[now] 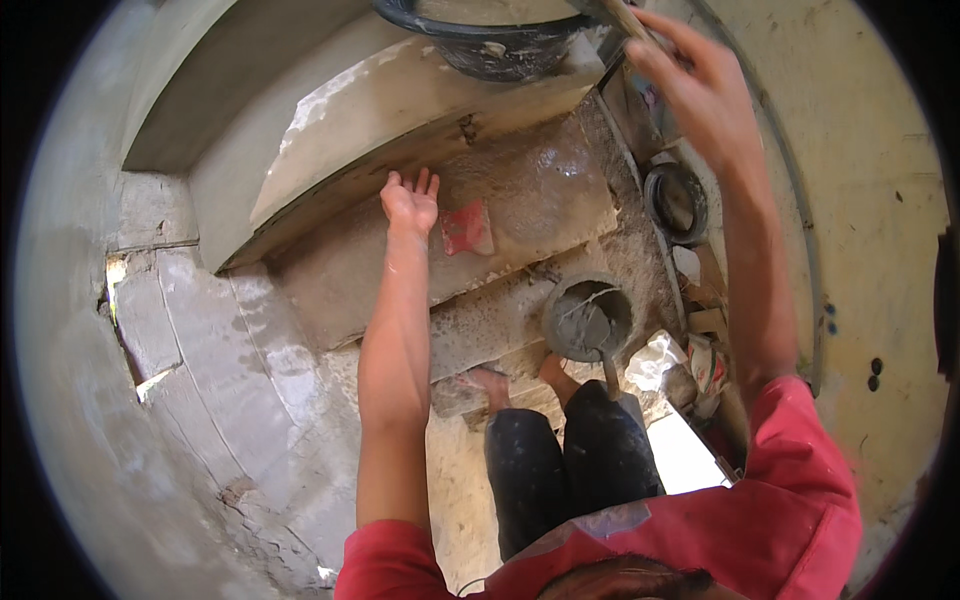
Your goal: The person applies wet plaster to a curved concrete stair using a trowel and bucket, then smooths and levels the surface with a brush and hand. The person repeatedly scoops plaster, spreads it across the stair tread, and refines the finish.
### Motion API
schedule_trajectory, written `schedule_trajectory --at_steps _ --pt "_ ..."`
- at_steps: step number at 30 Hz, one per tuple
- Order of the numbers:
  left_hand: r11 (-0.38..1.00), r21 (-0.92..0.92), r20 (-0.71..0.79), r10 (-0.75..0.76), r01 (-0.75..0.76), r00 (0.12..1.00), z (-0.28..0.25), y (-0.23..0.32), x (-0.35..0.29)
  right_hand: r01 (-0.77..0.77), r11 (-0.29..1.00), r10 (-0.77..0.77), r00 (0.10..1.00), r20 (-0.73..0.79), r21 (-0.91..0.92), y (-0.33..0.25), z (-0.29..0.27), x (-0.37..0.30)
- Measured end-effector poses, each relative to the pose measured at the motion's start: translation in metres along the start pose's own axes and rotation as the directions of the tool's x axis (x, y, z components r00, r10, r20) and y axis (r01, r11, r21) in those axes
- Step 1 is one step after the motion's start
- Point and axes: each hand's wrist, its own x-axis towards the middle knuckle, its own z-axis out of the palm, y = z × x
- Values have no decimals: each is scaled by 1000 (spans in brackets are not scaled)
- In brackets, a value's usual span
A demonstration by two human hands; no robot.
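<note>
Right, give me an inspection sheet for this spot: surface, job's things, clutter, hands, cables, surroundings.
Surface: wet grey cement step, freshly smeared.
Job's things: red float lying on the step; small mortar bucket with a trowel standing in it; large black tub above.
Clutter: empty black pan, crumpled bags at the right.
Hands: left hand flat, open on the step; right hand raised, gripping a wooden handle.
Cables: nothing seen.
Surroundings: curved plastered walls, cracked blocks at left.
</note>
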Motion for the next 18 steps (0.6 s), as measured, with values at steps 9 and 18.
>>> schedule_trajectory --at_steps 9,18 --pt "997 71 11 10 -11 1000 -11 11 10 -324 557 565 823 -63 765 67 52 -155" --pt "998 45 -52 42 -40 998 -44 54 10 -663 721 692 678 -248 202 177 222 -136"
